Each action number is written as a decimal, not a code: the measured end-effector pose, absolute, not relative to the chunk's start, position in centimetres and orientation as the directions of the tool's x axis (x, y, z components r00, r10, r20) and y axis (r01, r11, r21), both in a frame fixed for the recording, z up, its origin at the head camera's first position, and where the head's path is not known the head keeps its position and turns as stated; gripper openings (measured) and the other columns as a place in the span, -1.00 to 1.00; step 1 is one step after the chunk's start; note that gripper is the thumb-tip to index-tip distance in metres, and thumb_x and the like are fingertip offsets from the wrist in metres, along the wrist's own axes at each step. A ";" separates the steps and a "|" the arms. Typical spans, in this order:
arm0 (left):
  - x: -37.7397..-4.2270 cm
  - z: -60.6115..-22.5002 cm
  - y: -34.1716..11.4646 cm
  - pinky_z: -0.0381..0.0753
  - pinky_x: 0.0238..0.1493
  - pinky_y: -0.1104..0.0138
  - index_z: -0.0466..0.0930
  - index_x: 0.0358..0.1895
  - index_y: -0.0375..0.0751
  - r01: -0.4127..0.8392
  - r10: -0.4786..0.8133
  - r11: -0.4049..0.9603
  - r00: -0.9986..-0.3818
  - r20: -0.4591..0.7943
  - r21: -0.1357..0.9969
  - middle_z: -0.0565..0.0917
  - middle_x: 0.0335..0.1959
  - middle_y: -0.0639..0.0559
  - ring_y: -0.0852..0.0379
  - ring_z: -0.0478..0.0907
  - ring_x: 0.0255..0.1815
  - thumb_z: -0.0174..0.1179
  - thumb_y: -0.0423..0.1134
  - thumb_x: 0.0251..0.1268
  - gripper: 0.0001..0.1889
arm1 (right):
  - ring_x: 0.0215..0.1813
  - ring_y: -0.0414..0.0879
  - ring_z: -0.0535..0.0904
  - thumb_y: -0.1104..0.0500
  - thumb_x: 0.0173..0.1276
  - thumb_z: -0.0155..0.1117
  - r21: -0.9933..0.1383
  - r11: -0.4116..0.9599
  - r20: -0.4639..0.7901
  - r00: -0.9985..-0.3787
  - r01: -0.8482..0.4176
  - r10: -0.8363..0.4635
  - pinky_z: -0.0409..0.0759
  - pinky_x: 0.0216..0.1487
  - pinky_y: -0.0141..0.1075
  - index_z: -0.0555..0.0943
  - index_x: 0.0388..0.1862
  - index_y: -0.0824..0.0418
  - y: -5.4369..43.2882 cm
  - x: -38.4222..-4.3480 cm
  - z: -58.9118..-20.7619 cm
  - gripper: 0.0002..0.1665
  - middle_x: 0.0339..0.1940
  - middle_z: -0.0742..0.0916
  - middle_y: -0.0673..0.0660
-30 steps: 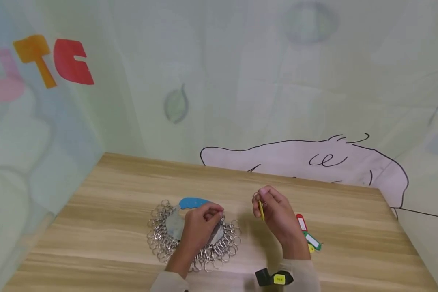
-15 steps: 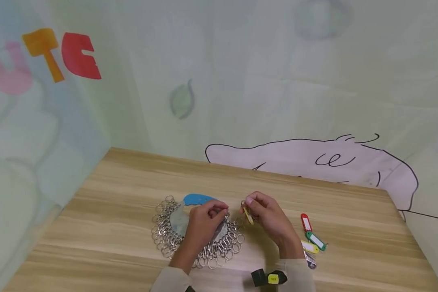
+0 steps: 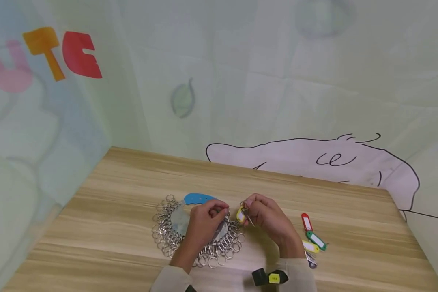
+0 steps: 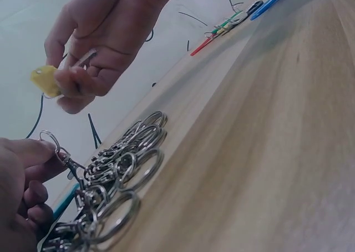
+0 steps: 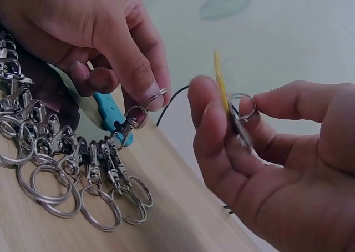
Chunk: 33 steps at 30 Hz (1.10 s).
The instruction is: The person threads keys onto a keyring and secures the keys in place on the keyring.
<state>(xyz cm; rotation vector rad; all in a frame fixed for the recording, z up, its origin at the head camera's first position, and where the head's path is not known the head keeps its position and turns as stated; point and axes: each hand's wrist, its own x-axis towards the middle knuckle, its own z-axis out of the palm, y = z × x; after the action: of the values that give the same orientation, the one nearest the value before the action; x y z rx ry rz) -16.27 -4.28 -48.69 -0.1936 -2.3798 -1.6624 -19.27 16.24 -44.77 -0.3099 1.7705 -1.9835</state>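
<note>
Rings (image 3: 212, 261) along the near side of the metal plate (image 3: 180, 221) show no tags, so little seems done. Loose coloured tags (image 3: 316, 241) lie toward the table's (image 3: 368, 253) right edge. The left hand's (image 3: 201, 221) fingers pinch one plate ring (image 5: 153, 99); the right hand's (image 3: 271, 217) fingers, curled, grip a yellow tag (image 3: 240, 215) just beside it, not yet joined.

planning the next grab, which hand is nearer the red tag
Right. The right hand is a little left of the red tag in the head view; the left hand is farther left, pinching a metal ring.
</note>
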 end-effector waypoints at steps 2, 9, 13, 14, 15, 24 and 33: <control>-16.3 -48.7 -4.3 0.53 -0.49 0.39 0.74 -0.23 -0.21 0.239 -0.023 0.348 -0.964 0.263 0.907 0.66 -0.47 0.22 0.23 0.50 -0.53 0.39 -0.39 0.25 -0.92 | -0.32 -0.01 0.56 0.33 0.50 -0.04 -0.977 -0.086 -0.132 -0.863 0.198 -0.488 0.52 -0.24 -0.27 0.45 -0.19 0.39 16.3 -19.3 -44.8 -0.87 -0.27 0.60 0.24; -16.5 -48.7 -4.1 0.52 -0.50 0.38 0.74 -0.24 -0.14 0.245 -0.022 0.373 -0.962 0.273 0.895 0.64 -0.48 0.23 0.23 0.48 -0.54 0.39 -0.38 0.25 -0.92 | -0.21 0.03 0.64 0.38 0.49 -0.02 -0.963 -0.175 -0.090 -0.853 0.207 -0.514 0.62 -0.15 -0.25 0.48 -0.20 0.35 17.1 -19.3 -44.3 -0.89 -0.12 0.61 0.28; -16.4 -48.7 -4.1 0.52 -0.52 0.38 0.74 -0.23 -0.13 0.236 -0.023 0.379 -0.964 0.264 0.895 0.64 -0.48 0.22 0.23 0.47 -0.54 0.39 -0.37 0.26 -0.92 | -0.05 0.16 0.66 0.42 0.46 0.05 -0.969 -0.189 -0.036 -0.845 0.160 -0.533 0.65 -0.01 -0.05 0.51 -0.21 0.38 17.3 -19.1 -43.8 -0.93 0.05 0.58 0.38; -16.4 -48.7 -4.1 0.51 -0.53 0.39 0.74 -0.22 -0.13 0.232 -0.024 0.379 -0.965 0.260 0.896 0.63 -0.48 0.22 0.23 0.47 -0.54 0.39 -0.36 0.26 -0.92 | -0.03 0.21 0.66 0.43 0.46 0.06 -0.974 -0.188 -0.006 -0.844 0.127 -0.536 0.63 0.02 0.00 0.51 -0.21 0.40 17.3 -19.1 -43.7 -0.94 0.07 0.57 0.41; -16.4 -48.7 -4.2 0.51 -0.53 0.39 0.74 -0.22 -0.14 0.226 -0.025 0.380 -0.967 0.254 0.897 0.63 -0.48 0.23 0.22 0.47 -0.54 0.39 -0.36 0.26 -0.92 | 0.00 0.24 0.64 0.43 0.46 0.08 -0.979 -0.186 0.030 -0.843 0.084 -0.537 0.62 0.05 0.02 0.51 -0.21 0.42 17.3 -19.1 -43.6 -0.95 0.09 0.57 0.44; -16.3 -49.1 -4.9 0.50 -0.53 0.38 0.74 -0.23 -0.12 0.194 -0.040 0.391 -0.973 0.228 0.900 0.61 -0.51 0.26 0.22 0.46 -0.57 0.41 -0.36 0.23 -0.90 | 0.07 0.29 0.54 0.51 0.32 0.27 -0.926 -0.176 0.376 -0.843 -0.333 -0.385 0.59 0.01 -0.17 0.65 -0.24 0.40 17.2 -18.6 -42.4 -0.90 -0.04 0.65 0.36; -16.6 -50.2 -6.3 0.49 -0.53 0.39 0.73 -0.26 -0.11 0.154 -0.076 0.383 -0.978 0.197 0.911 0.63 -0.48 0.23 0.19 0.47 -0.54 0.40 -0.37 0.23 -0.91 | -0.26 -0.07 0.56 0.54 0.44 -0.08 -0.871 -0.412 0.426 -0.827 -0.266 -0.367 0.56 -0.30 -0.36 0.52 -0.14 0.31 16.5 -18.3 -40.8 -0.75 -0.22 0.63 0.16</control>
<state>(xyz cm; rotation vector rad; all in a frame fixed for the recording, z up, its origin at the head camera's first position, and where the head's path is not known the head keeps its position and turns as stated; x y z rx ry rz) -16.57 -6.28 -50.19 -0.0695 -2.4346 -1.6370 -18.26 16.53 -40.77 -0.9004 1.6666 -2.4257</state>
